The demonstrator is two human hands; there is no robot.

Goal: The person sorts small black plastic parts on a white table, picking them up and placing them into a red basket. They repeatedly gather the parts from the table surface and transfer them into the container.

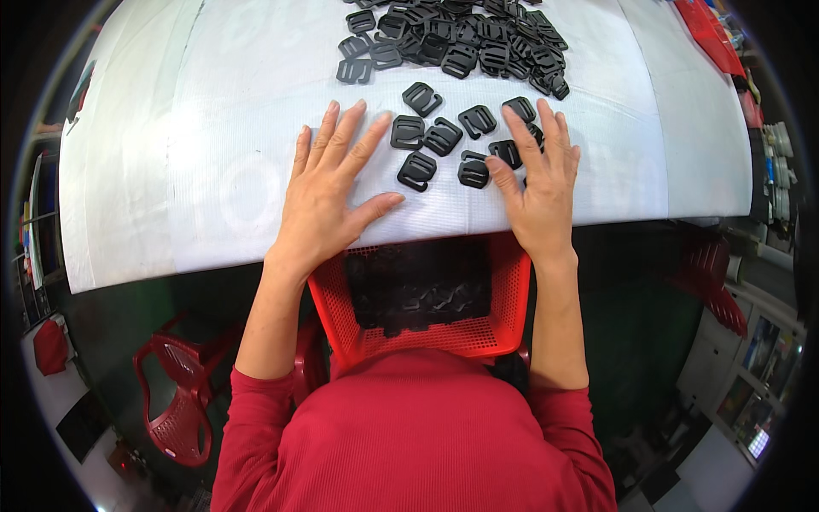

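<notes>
My left hand (328,188) lies flat on the white table cover (213,171), fingers spread, holding nothing; its fingertips are just left of a black plastic buckle (407,131). My right hand (537,183) also lies flat and open, fingers resting on the nearest black buckles (505,152). Between the two hands sit several loose buckles (443,136). A bigger heap of the same black buckles (461,38) lies farther back on the table. Below the table's near edge a red perforated basket (503,307) on my lap holds more black buckles.
A red plastic stool (179,392) stands on the floor at the lower left. A red tray (708,34) lies at the table's far right corner. Shelves with bottles and small items (772,171) line the right side.
</notes>
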